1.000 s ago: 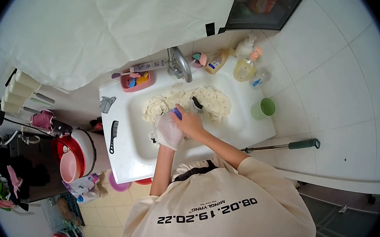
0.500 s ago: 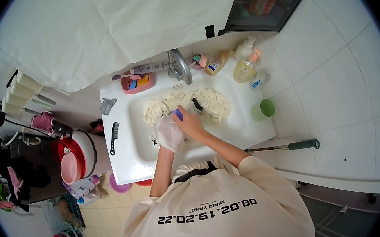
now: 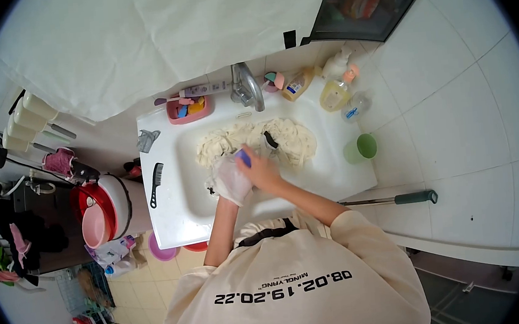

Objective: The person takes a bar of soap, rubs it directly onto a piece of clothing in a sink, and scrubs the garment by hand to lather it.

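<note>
Wet cream cloth [image 3: 291, 140] lies bunched in the white sink [image 3: 335, 177], with a small black patch showing on it. My left hand [image 3: 233, 180] is covered by thin white wet fabric, and its fingers are hidden beneath it. In my right hand [image 3: 261, 171] is a small purple block [image 3: 243, 158], pressed against the fabric over the left hand. Both hands are over the lower middle of the basin, just in front of the bunched cloth.
Behind the basin stand a faucet [image 3: 244, 89], a pink tray [image 3: 191, 120] and several bottles. A black comb [image 3: 157, 185] and a grey cloth [image 3: 147, 140] lie on the left rim. A green cup [image 3: 365, 146] is at the right edge.
My right hand shifts slightly against the covered left hand, with the purple block still in it. The cloth in the basin stays in place.
</note>
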Demonstrator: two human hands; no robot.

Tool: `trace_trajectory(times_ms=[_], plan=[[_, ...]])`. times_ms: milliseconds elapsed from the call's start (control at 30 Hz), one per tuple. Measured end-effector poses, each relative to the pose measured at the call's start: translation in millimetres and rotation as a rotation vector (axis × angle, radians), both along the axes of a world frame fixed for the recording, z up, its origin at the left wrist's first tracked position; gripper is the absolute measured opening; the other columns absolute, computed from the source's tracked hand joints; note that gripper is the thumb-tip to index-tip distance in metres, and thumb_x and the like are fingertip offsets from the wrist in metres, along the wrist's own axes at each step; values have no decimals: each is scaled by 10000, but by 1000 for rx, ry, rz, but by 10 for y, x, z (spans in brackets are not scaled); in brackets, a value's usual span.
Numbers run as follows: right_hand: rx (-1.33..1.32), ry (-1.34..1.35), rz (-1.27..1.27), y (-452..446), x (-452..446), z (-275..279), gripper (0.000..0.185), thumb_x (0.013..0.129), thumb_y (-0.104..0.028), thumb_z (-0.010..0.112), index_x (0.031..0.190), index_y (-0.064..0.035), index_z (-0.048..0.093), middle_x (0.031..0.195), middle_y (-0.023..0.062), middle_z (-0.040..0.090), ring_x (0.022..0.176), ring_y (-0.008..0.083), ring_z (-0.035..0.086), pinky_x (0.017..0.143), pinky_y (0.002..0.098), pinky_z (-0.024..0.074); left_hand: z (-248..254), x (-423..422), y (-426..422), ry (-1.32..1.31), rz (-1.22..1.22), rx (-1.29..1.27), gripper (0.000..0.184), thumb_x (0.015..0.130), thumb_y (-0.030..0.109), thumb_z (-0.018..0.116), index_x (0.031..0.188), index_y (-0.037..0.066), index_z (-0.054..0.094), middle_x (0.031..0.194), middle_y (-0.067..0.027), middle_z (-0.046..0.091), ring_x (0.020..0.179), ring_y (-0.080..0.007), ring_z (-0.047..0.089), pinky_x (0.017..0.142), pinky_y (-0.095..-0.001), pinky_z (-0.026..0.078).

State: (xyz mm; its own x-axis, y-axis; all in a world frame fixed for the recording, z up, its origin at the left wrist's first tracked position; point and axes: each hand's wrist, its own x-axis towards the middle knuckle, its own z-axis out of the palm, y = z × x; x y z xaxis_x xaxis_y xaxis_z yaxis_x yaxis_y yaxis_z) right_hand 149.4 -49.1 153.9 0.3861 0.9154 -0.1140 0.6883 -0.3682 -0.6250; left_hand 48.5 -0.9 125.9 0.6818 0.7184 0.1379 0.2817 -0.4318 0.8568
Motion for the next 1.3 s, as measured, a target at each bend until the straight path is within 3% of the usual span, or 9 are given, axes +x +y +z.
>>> trace_trajectory(times_ms=[100, 267, 367, 567, 667, 733, 933, 1067, 1300], plan=[[-117, 262, -197, 97, 343, -331, 545, 755, -413, 471, 1144, -39, 392, 825, 234, 563, 780, 361, 554, 701, 419, 421, 72, 12, 47, -61, -84, -165, 207, 814, 194, 393, 927, 52, 492, 888, -79, 531, 823, -181, 521, 702, -303, 446], [-230, 244, -242, -208, 584, -1020, 588, 681, -337, 556, 1103, 41, 396, 970, 236, 527, 896, 350, 523, 776, 390, 406, 122, -99, 203, -693, -100, -1610, 245, 800, 171, 431, 999, 54, 513, 945, -67, 545, 860, -162, 529, 721, -284, 438], [-322, 184, -23, -405, 580, -1250, 570, 642, -268, 585, 1073, 63, 410, 1000, 239, 505, 950, 343, 496, 801, 380, 397, -30, -169, 230, -106, -195, -605, 298, 793, 158, 475, 1062, 32, 492, 964, -73, 547, 851, -161, 532, 720, -279, 446], [-237, 61, -91, -486, 533, -1438, 535, 653, -290, 585, 1045, 44, 436, 948, 229, 516, 964, 352, 481, 827, 365, 389, -667, -338, 360, -437, -11, -1327, 302, 806, 144, 462, 1068, -1, 495, 1008, -80, 544, 846, -162, 544, 759, -260, 445], [-276, -38, -61, -246, 633, -1173, 422, 744, -292, 524, 1043, 4, 481, 988, 199, 517, 988, 319, 470, 867, 347, 357, -950, -387, 422, -393, -187, -1046, 294, 781, 98, 503, 1057, -3, 504, 998, -65, 549, 864, -138, 536, 763, -252, 442], [387, 509, -193, -144, 629, -933, 320, 817, -270, 448, 1007, -25, 529, 961, 156, 542, 993, 268, 463, 863, 328, 355, -897, -401, 412, -371, -183, -1094, 300, 775, 97, 511, 1059, -1, 503, 1002, -64, 548, 871, -134, 532, 769, -252, 439], [-32, 988, 232, -134, 421, -327, 349, 837, -333, 459, 993, -31, 542, 917, 42, 548, 857, 100, 485, 769, 252, 385, -278, -461, 334, -255, -57, -1130, 309, 791, 161, 525, 1044, -16, 502, 965, -86, 559, 817, -162, 553, 708, -266, 468], [-262, 527, 489, -157, 538, -158, 291, 825, -297, 497, 927, -30, 553, 756, -15, 491, 682, 66, 426, 620, 227, 376, -242, -646, 429, -242, -33, -1232, 324, 796, 160, 515, 1060, -28, 491, 994, -96, 553, 843, -159, 555, 719, -261, 471], [329, 613, 181, -131, 493, -19, 210, 831, -191, 484, 763, 8, 496, 585, -6, 387, 568, 70, 341, 505, 226, 317, -297, -581, 288, -297, 19, -1316, 366, 794, 174, 510, 1088, -40, 467, 1030, -94, 540, 859, -151, 556, 735, -263, 472]])
